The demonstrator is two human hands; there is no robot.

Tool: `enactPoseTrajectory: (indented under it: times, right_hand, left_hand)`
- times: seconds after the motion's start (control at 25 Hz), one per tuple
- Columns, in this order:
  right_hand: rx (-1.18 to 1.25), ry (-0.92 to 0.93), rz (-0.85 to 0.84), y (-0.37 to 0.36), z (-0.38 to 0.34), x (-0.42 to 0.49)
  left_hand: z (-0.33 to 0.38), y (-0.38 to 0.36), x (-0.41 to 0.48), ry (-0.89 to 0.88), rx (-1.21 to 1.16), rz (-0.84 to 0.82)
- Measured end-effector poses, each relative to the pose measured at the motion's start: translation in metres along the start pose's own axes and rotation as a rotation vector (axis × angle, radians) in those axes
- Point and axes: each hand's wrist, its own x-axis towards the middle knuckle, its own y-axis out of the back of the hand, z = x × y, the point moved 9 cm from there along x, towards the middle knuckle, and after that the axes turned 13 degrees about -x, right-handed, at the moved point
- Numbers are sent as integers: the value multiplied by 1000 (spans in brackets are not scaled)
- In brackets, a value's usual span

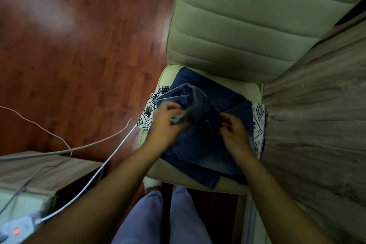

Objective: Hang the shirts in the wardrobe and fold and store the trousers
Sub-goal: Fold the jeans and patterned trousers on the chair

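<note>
Dark blue jeans [200,144] lie partly folded on the seat of a pale green chair [237,25]. My left hand [168,123] grips a raised fold of the denim at the left, lifted above the rest. At the right, my right hand [234,134] has curled fingers pinching the jeans near a seam. Under the jeans lies a white cloth with black patterns [258,121], showing at both sides of the seat.
A grey wooden panel [316,115] stands close on the right of the chair. On the left a low wooden unit [39,170] carries white cables [99,166] and a power strip [17,228]. Red-brown wooden floor [79,45] spreads beyond. My legs [168,220] stand before the chair.
</note>
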Motion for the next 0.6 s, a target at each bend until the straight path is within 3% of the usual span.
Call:
enactPoseTrajectory:
  times: [0.08,0.2,0.28,0.4,0.44,0.52,0.6]
  right_hand:
    - [-110,26,-8,-7,0,15]
    - [-122,47,12,-9,0,23]
    - [-132,74,7,-12,-1,18]
    - [-139,103,-33,-24,0,3]
    - [-148,106,-47,-27,-1,-1]
    - [-175,103,-97,-37,-5,-12]
    - [-215,131,-196,-50,-10,-26]
  left_hand:
    - [-35,33,20,218,-43,191]
    - [-62,36,35,400,-273,135]
    - [-61,38,38,424,-246,149]
    - [-31,51,38,142,230,243]
    - [-14,48,33,30,288,252]
    - [3,38,23,-59,254,216]
    - [12,29,19,-10,82,124]
